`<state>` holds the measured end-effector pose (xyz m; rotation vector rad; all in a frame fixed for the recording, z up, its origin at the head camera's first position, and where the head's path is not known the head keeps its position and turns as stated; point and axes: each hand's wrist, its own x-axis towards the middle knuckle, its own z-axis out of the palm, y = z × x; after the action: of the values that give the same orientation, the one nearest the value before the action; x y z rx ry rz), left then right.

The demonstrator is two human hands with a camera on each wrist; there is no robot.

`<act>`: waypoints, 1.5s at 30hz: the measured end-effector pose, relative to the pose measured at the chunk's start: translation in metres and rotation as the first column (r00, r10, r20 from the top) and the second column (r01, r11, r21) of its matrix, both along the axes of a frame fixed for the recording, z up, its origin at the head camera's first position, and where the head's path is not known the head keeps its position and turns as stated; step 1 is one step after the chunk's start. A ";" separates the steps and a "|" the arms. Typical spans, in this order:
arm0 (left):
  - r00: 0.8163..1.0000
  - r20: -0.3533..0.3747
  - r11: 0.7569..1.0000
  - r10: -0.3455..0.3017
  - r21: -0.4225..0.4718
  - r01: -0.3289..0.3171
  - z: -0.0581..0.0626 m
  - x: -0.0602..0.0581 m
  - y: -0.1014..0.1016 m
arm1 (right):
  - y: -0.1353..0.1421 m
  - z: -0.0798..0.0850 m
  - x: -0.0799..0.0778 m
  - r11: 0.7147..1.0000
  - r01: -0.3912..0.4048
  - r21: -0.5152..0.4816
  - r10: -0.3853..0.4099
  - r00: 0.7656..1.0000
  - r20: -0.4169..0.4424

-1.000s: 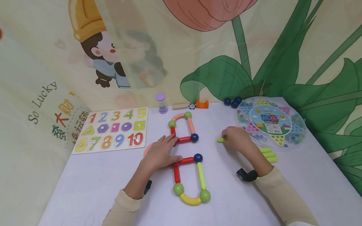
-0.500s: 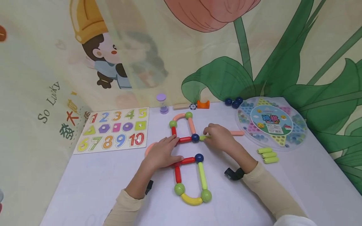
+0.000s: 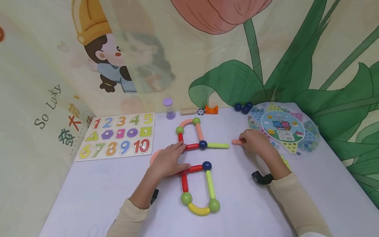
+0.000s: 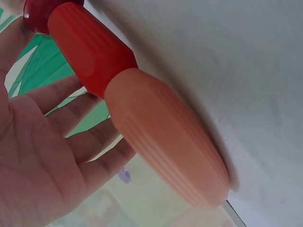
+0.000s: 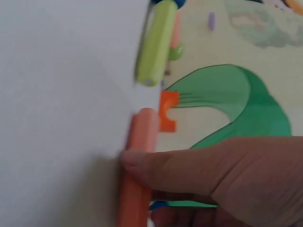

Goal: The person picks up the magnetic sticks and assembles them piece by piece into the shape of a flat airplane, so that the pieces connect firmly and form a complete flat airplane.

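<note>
My left hand (image 3: 167, 161) rests on the left side of a figure of magnetic rods and balls, fingers extended over its red rods (image 3: 192, 146). In the left wrist view those fingers reach beside a red rod (image 4: 90, 49) and a thick peach piece (image 4: 163, 137). To the right, my right hand (image 3: 253, 143) pinches a peach magnetic rod (image 3: 236, 142) between thumb and fingers, low over the table. A lime rod (image 3: 218, 145) extends right from the upper navy ball (image 3: 203, 144). The peach rod's near end (image 5: 146, 118) points toward it across a short gap.
Below are a lower navy ball (image 3: 207, 166), green balls (image 3: 214, 205) and a yellow curve (image 3: 199, 209). A number board (image 3: 118, 136) lies left, a checkers disc (image 3: 284, 126) right. An hourglass (image 3: 169, 108), orange block (image 3: 211, 110) and loose navy balls (image 3: 245, 109) stand along the back.
My right hand has brought the lime rod left to the upper navy ball, let it go, then moved right and taken hold of the peach rod. The left hand has stayed put.
</note>
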<state>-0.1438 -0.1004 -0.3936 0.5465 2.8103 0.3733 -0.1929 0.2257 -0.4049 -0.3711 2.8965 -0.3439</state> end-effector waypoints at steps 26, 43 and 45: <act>1.000 0.006 1.000 -0.004 0.014 0.004 0.002 0.001 -0.001 | -0.077 0.006 0.042 0.936 -0.342 -0.089 0.343 0.939 0.000; 1.000 0.015 1.000 -0.022 0.016 0.022 0.003 0.002 -0.003 | 0.022 0.019 -0.078 0.973 0.146 -0.179 -0.181 0.963 -0.198; 1.000 0.012 0.999 -0.025 0.020 0.025 0.004 0.002 -0.003 | 0.027 0.014 -0.091 0.977 0.156 -0.143 -0.183 0.961 -0.206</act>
<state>-0.1415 -0.1036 -0.3896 0.5814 2.7876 0.3985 -0.2839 0.2525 -0.3913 -0.1885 3.1404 -0.5482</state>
